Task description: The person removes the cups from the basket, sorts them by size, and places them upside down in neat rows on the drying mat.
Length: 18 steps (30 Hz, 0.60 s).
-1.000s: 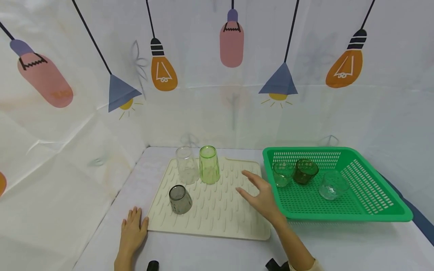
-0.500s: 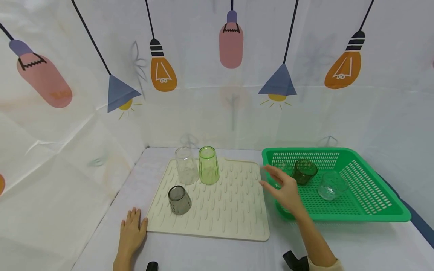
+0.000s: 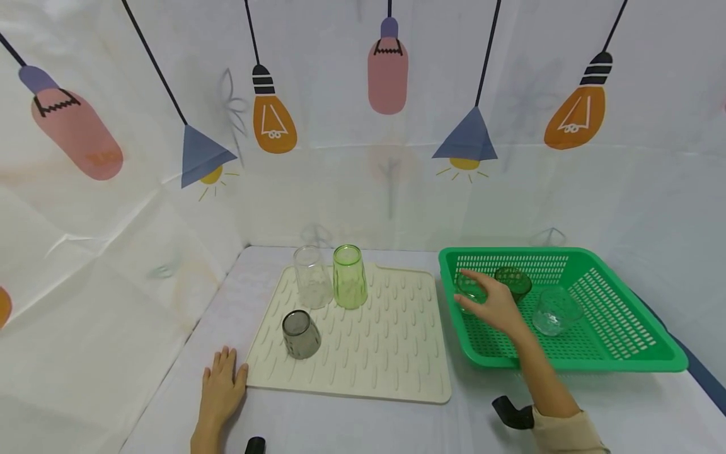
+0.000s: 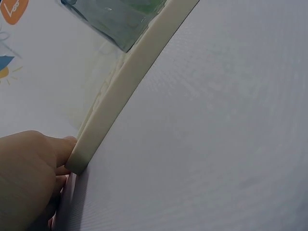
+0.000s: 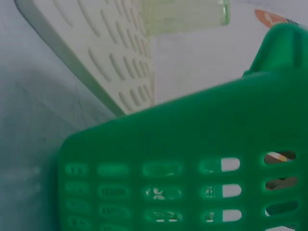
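"At the left end of the green basket (image 3: 567,364), what is the right hand (image 3: 499,310) doing?"

"Reaching for the leftmost glass (image 3: 470,290) inside it, by the look of things. Thumb and fingers are spread about that glass; whether they touch it cannot be told, since the right wrist view shows mostly basket wall."

"So where does the work stand?"

"Probably partway through a transfer to the ribbed mat (image 3: 391,347). Three glasses stand there: a tall clear glass (image 3: 313,277), a tall green glass (image 3: 350,277) and a small grey glass (image 3: 301,334). A dark glass (image 3: 517,280) and a short clear glass (image 3: 558,311) share the basket with the leftmost one."

"And the left hand (image 3: 223,388)?"

"Flat on the white table (image 3: 397,429), fingers extended, thumb against the mat's near left corner. It holds nothing, though it may be steadying the mat."

"What does the next move call for?"

"Most likely bringing thumb and fingers together round the leftmost glass, then lifting it over the basket's rim without knocking the dark glass just beside it. The mat's right part looks a sensible landing spot."
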Available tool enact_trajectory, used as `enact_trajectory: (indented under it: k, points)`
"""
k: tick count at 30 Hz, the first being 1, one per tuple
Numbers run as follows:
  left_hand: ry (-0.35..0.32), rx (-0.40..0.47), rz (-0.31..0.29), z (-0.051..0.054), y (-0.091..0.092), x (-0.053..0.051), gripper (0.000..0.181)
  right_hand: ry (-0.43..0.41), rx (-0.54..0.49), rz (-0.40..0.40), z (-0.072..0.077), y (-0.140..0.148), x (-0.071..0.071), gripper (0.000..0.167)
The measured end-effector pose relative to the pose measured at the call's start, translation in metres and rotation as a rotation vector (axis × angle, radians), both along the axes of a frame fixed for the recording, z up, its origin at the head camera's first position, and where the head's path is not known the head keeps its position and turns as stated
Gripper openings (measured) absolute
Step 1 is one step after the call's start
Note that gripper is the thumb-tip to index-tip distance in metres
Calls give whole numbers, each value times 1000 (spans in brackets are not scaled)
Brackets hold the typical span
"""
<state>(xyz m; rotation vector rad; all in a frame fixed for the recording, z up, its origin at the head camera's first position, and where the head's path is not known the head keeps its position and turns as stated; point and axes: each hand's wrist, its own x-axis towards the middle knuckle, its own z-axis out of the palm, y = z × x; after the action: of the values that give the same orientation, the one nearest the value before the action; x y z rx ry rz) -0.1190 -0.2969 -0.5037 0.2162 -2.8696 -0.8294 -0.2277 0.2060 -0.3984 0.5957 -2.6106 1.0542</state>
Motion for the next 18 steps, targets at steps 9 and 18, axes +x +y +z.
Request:
enact_trajectory:
  k: [9,18]
  points:
    - [24,-13,2,-2,0,0,53,-145,192,193,13,12,-7,58]
    - [43,-38,6,-1,1,1,52,-216,345,154,2,14,-18,72]
